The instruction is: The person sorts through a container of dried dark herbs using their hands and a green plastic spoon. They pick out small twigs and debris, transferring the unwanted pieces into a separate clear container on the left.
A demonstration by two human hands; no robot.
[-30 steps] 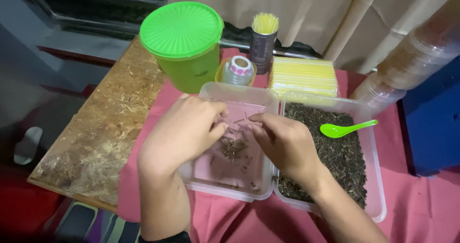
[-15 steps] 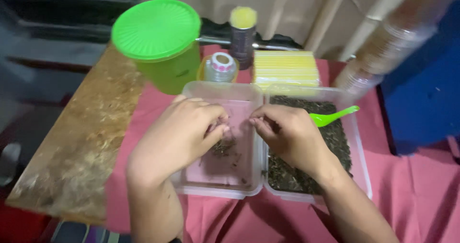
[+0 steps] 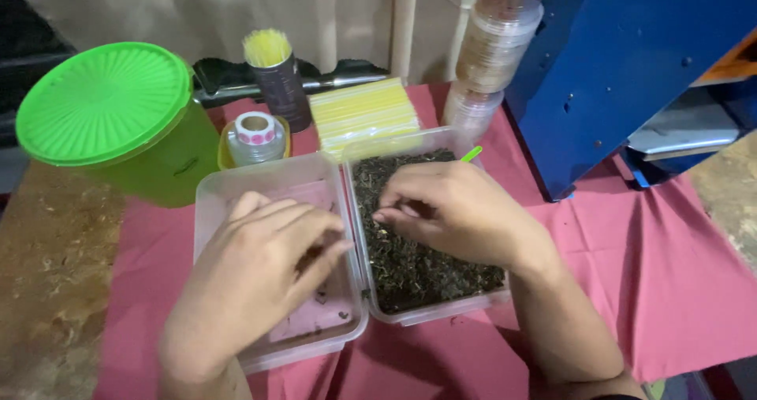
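Two clear plastic tubs sit side by side on a pink cloth point(image 3: 654, 274). The left tub point(image 3: 213, 191) holds a few dark crumbs on its bottom. My left hand point(image 3: 260, 278) lies over it, fingers bent and close together; what it holds, if anything, is hidden. The right tub point(image 3: 441, 305) is filled with dark dried leaf bits point(image 3: 410, 266). Over those leaves my right hand point(image 3: 457, 211) hovers with the fingertips curled in and pinched. A green plastic spoon point(image 3: 471, 154) pokes out behind that hand.
A large green lidded bucket point(image 3: 110, 108) stands at the back left. Behind the tubs are a roll of stickers point(image 3: 255, 132), a dark cup of toothpicks point(image 3: 276, 77), a pack of yellow straws point(image 3: 363, 116), stacked clear cups point(image 3: 493, 45). A blue metal frame point(image 3: 631, 77) rises at right.
My right hand has moved from the left tub over to the tub of dried leaves. The left hand stays over the left tub. The camera view shifted right.
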